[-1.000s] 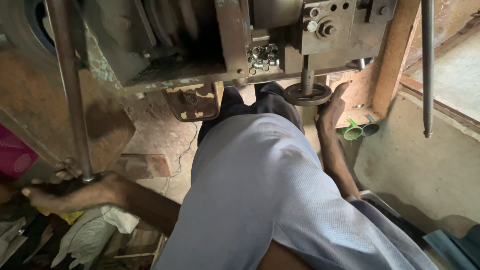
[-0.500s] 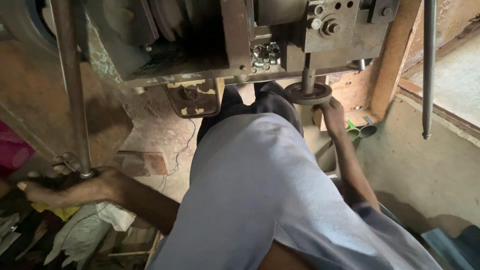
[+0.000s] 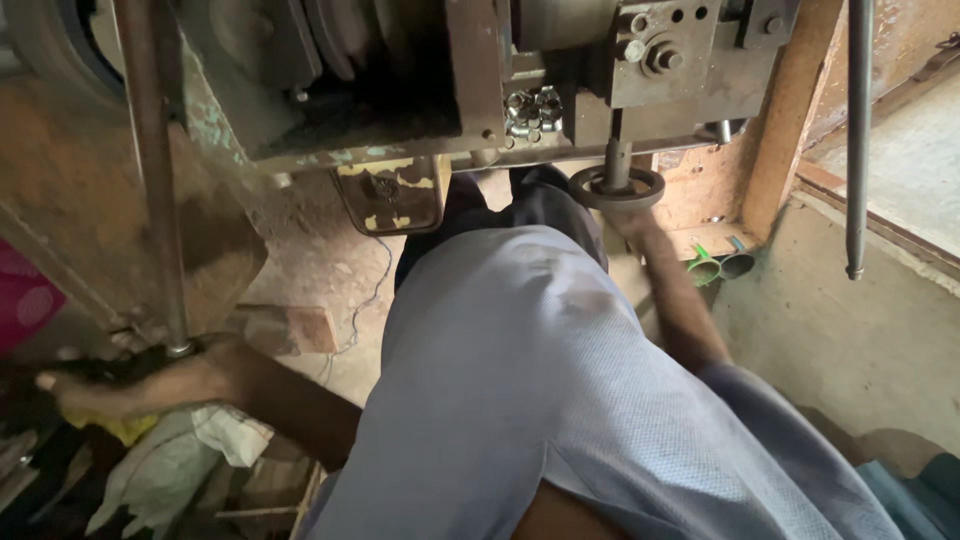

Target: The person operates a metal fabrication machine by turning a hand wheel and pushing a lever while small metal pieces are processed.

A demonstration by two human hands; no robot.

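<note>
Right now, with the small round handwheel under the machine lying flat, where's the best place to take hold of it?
Grip the handwheel by its outer rim, coming from below and the near side. It lies flat on a vertical shaft that fills its centre, and the machine body sits close above, so only the rim's underside and front edge are open. The right hand is already just under it.

The person wore a pale blue shirt [image 3: 520, 400] of fine checked weave, its short sleeves ending above the elbows. Dark trousers [image 3: 540, 205] covered the legs. Both forearms were bare, without watch or glove.
</note>
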